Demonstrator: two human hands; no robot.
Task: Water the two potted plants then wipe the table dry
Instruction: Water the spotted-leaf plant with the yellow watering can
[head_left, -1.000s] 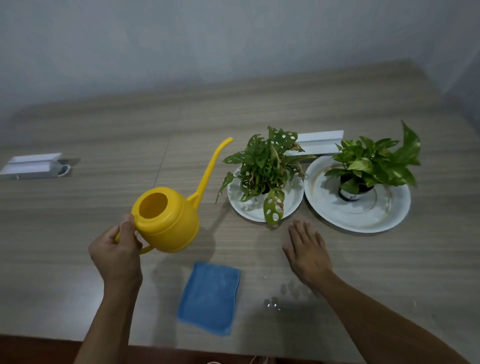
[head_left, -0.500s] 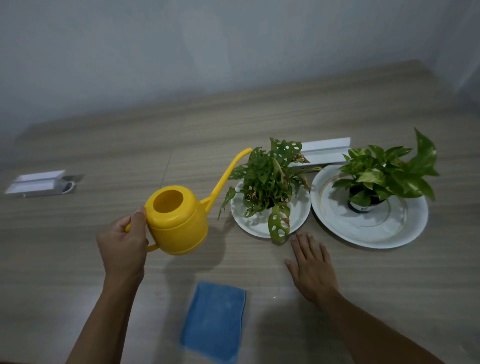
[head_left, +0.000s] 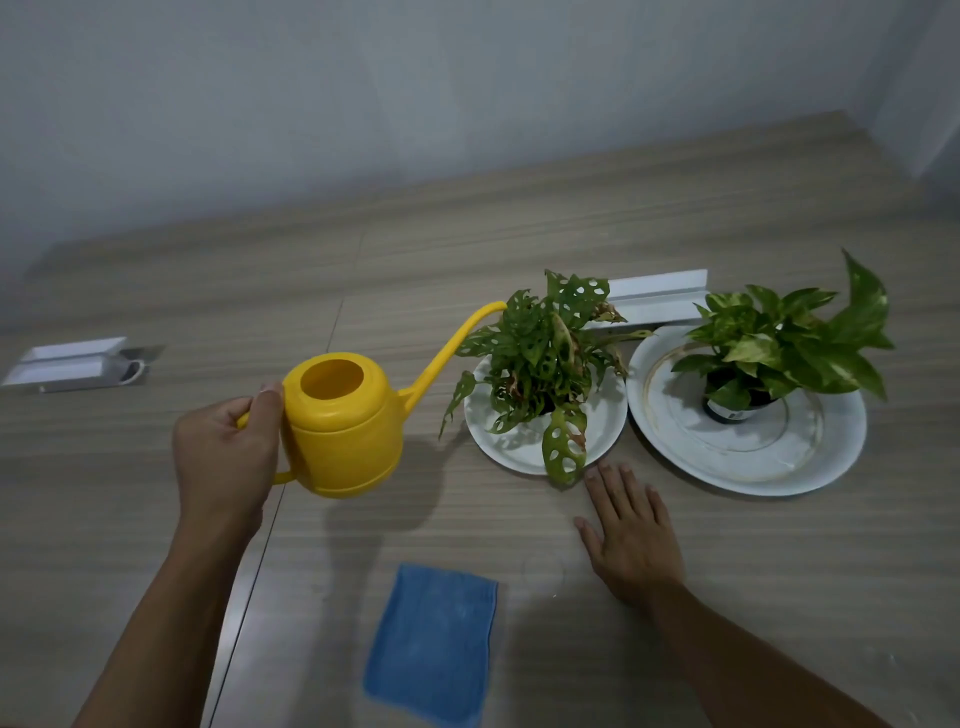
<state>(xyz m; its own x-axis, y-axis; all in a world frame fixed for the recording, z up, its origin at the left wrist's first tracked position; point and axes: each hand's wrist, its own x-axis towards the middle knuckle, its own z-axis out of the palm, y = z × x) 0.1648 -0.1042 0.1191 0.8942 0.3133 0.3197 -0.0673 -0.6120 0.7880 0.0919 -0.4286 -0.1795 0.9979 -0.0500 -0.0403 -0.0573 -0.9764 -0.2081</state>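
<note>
My left hand (head_left: 226, 457) grips the handle of a yellow watering can (head_left: 345, 431), held above the table. Its long spout tip reaches the leaves of the holey-leaved plant (head_left: 540, 353), which stands on a small white plate (head_left: 597, 421). To the right, a second plant with broad green-yellow leaves (head_left: 779, 343) sits in a dark pot on a larger white plate (head_left: 753, 457). My right hand (head_left: 631, 535) lies flat on the table, fingers spread, just in front of the small plate. A folded blue cloth (head_left: 434, 642) lies near the front edge.
The wooden table (head_left: 519, 249) runs back to a grey wall. A white angled holder (head_left: 70, 364) lies at the far left, another white one (head_left: 657, 299) behind the plants. A faint water ring (head_left: 543, 569) shows beside the cloth.
The watering can has moved right and toward the holey-leaved plant, its spout now at the leaves. My right hand has stayed flat on the table.
</note>
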